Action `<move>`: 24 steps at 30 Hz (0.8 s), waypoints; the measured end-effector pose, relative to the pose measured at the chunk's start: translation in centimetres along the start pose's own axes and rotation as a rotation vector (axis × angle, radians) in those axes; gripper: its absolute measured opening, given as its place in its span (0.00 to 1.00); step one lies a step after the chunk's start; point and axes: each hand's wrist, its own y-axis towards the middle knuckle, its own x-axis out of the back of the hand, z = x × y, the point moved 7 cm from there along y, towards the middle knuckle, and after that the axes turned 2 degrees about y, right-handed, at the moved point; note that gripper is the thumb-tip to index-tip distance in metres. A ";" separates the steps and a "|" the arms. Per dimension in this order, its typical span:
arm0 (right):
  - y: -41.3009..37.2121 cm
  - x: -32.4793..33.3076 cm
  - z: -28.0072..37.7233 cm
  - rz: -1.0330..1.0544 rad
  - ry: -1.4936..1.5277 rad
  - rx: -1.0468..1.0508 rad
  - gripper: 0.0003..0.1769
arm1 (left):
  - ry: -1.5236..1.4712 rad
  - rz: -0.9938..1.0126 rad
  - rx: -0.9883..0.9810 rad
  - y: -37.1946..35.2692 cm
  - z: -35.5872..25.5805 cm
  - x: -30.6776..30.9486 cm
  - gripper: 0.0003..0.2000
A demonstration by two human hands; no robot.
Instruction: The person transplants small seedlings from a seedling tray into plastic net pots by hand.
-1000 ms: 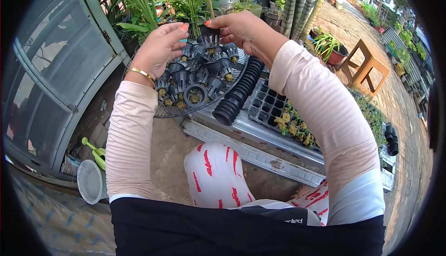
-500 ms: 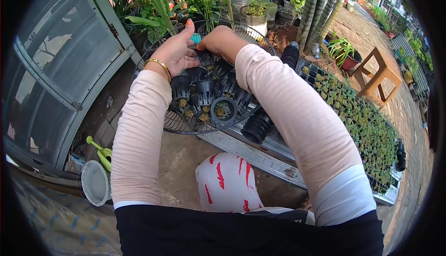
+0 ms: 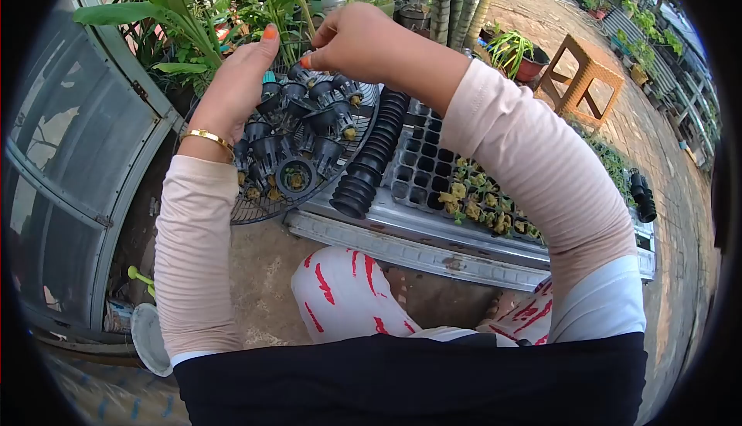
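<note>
Head camera, looking down past both forearms: a round wire basket (image 3: 255, 211) sits at about 10 o'clock from the picture's centre, tilted toward the viewer. It is packed with small black pots (image 3: 297, 140), which lie on their sides in rows, and several show yellowish plugs at their mouths.

The left hand (image 3: 239, 86) rests at the 10 o'clock edge of the pile. Its fingers are straight and pressed together, the thumb is raised, and the palm lies against the outer pots. It pinches nothing. A gold bangle (image 3: 205, 138) circles that wrist.

The right hand (image 3: 359, 40) comes in from 2 o'clock with its fingertips (image 3: 308, 61) drawn together just above the topmost pot (image 3: 297, 73), at the 12 o'clock end of the pile (whether they actually grip its rim, I cannot tell).

Touching the basket's 3 o'clock side lies a long nested stack of black pots (image 3: 371, 156), slanting from 1 o'clock down to 7 o'clock. Just beyond it, at 3 o'clock, is a black seedling tray (image 3: 433, 167), with its near cells bare and small seedlings farther along. The tray rests on a metal rail (image 3: 402, 252).

Leafy plants (image 3: 166, 1) rise at 11 o'clock, a wooden stool (image 3: 580, 82) stands at 2 o'clock, and a white tub (image 3: 151, 337) lies at 8 o'clock.
</note>
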 end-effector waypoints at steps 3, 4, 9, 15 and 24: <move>-5.9 6.2 -1.7 -0.150 0.014 0.034 0.19 | -0.013 0.071 -0.167 -2.1 -4.3 -4.6 0.36; -7.7 7.9 -2.8 -0.195 0.023 0.034 0.18 | -0.019 0.143 -0.228 -2.5 -5.6 -6.5 0.34; -17.2 16.0 -9.7 -0.301 0.027 -0.230 0.16 | -0.149 0.464 -0.346 -3.9 -9.9 -15.6 0.31; -31.7 25.9 -18.0 -0.518 -0.188 -0.561 0.13 | -0.213 0.631 -0.218 -5.7 -13.1 -25.8 0.30; -50.2 28.9 -28.4 -0.823 -0.471 -0.971 0.17 | -0.114 0.937 -0.342 -11.2 -19.7 -39.2 0.25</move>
